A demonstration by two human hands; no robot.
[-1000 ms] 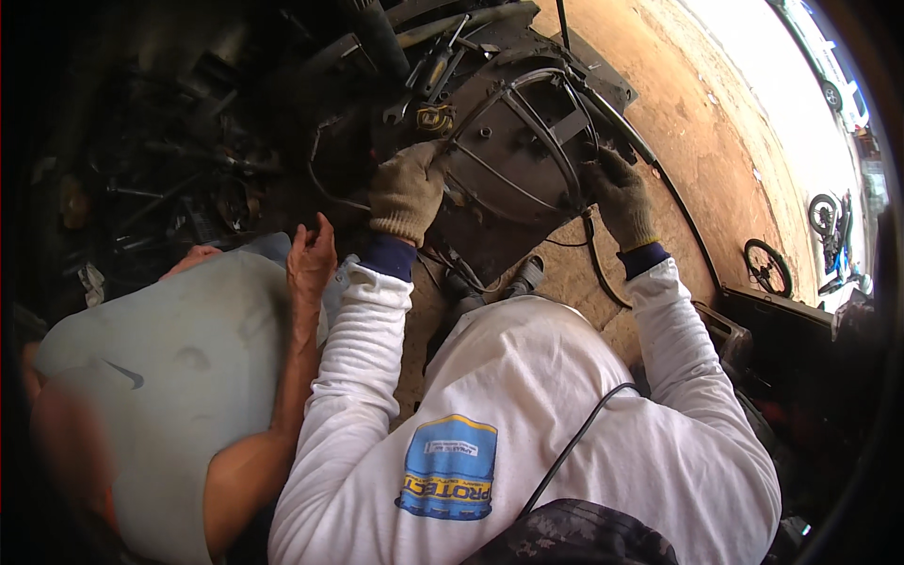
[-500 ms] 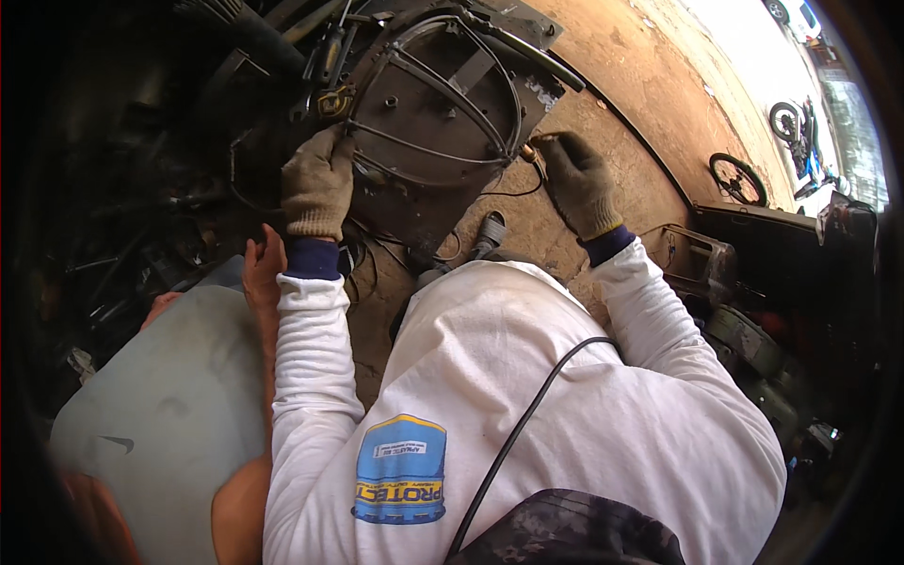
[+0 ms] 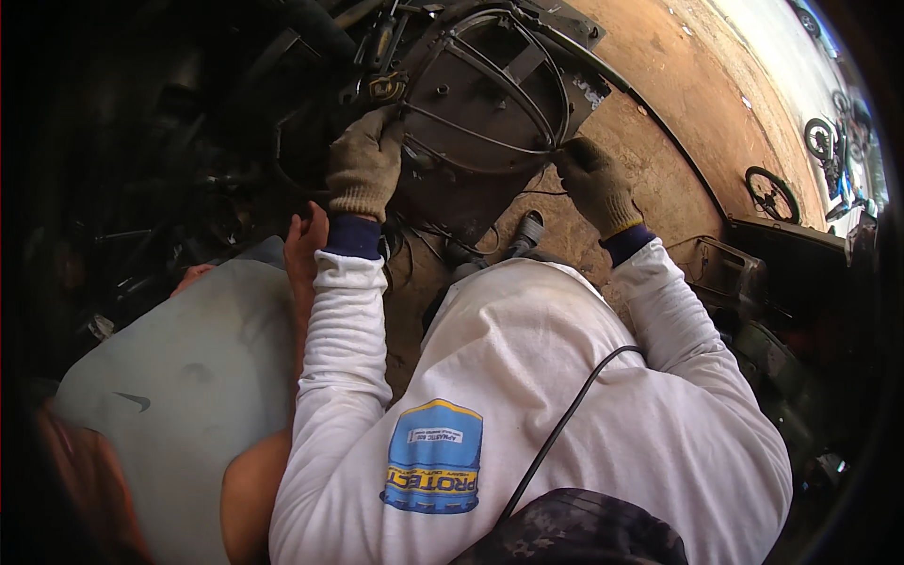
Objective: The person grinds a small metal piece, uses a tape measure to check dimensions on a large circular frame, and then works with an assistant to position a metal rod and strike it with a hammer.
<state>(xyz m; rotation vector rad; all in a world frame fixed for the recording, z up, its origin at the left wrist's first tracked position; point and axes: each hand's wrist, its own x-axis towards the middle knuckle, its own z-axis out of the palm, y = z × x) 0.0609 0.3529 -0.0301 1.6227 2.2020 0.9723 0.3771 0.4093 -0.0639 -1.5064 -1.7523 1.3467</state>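
A round frame of bent metal rods (image 3: pixel 508 85) lies on a dark steel plate (image 3: pixel 438 193) that carries a few small nuts or studs. My left hand (image 3: pixel 365 162), in a tan knit work glove, grips the near-left edge of the rod frame with its fingertips. At the frame's right corner is my right hand (image 3: pixel 599 184), gloved the same way, fingers closed against the joint. Whatever it pinches there is hidden by the glove. A thin dark cable (image 3: pixel 546 192) runs below that hand.
A co-worker in a grey shirt (image 3: pixel 202 367) sits close on my left, one bare hand (image 3: pixel 306 240) near my forearm. Hand tools (image 3: pixel 383 45) and a yellow-black tape measure (image 3: pixel 384 88) lie left of the frame. A bicycle wheel (image 3: pixel 772 195) and metal box (image 3: pixel 725 268) stand right.
The whole scene has shifted rightward in view. My right hand has come closer to the frame's corner, and the brass-coloured piece seen beside it is now hidden. My left hand keeps its grip.
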